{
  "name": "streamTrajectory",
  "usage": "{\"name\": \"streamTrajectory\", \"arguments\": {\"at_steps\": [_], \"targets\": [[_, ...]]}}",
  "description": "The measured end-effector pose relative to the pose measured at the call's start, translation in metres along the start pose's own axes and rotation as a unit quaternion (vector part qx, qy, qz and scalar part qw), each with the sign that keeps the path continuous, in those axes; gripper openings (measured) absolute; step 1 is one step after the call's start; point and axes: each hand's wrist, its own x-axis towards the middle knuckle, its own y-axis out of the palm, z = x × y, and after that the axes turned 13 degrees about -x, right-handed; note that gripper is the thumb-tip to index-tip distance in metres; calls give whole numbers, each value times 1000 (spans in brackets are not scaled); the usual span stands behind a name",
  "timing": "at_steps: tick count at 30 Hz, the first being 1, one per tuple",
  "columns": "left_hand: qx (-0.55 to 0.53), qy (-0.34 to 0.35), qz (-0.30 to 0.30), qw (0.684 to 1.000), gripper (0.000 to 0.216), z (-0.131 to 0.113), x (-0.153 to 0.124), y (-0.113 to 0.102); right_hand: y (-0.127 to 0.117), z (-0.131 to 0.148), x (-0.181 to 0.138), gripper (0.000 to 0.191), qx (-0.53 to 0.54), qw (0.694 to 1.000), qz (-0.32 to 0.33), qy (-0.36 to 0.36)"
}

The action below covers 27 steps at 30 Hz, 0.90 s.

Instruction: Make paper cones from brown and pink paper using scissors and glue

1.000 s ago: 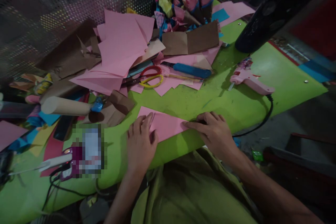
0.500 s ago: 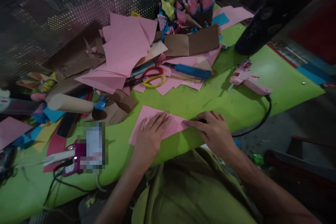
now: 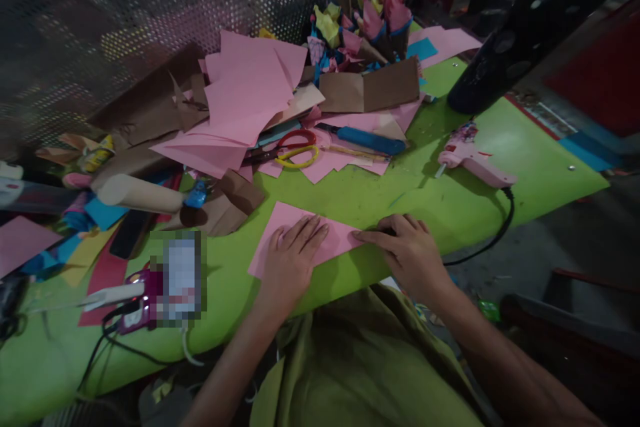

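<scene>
A folded sheet of pink paper (image 3: 337,240) lies flat at the front edge of the green table. My left hand (image 3: 295,250) rests palm down on its left part, fingers stretched out and pressing the sheet. At the paper's right corner is my right hand (image 3: 407,243), a finger and thumb pinched at the tip and the other fingers curled. Exactly how the corner sits between them is partly hidden. Beyond the paper lie scissors (image 3: 299,149) with red and yellow handles and a blue-handled cutter (image 3: 373,140).
A pink glue gun (image 3: 473,160) with a black cord lies at the right, by a dark polka-dotted object (image 3: 490,60). Pink sheets (image 3: 250,87), brown card (image 3: 390,83) and paper cones (image 3: 373,17) pile up at the back. A purple plug adapter (image 3: 137,300) sits at the left.
The camera view has shifted slightly, so the table items appear a little displaced. Both hands stay in the same places on the pink paper.
</scene>
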Motion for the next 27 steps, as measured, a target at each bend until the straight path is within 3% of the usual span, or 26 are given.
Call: {"name": "streamTrajectory", "arguments": {"at_steps": [10, 20, 25, 27], "targets": [[-6, 1, 3, 1000, 58, 5, 0, 7, 1, 0, 0, 44, -16, 1000, -10, -11], [-15, 49, -3, 999, 54, 3, -4, 6, 0, 0, 1, 52, -37, 999, 8, -3], [-26, 66, -30, 997, 58, 3, -3, 8, -9, 18, -2, 45, -38, 999, -32, 6], [-30, 69, -36, 997, 60, 3, -3, 8, -10, 32, -7, 44, -14, 999, -48, -22]]}}
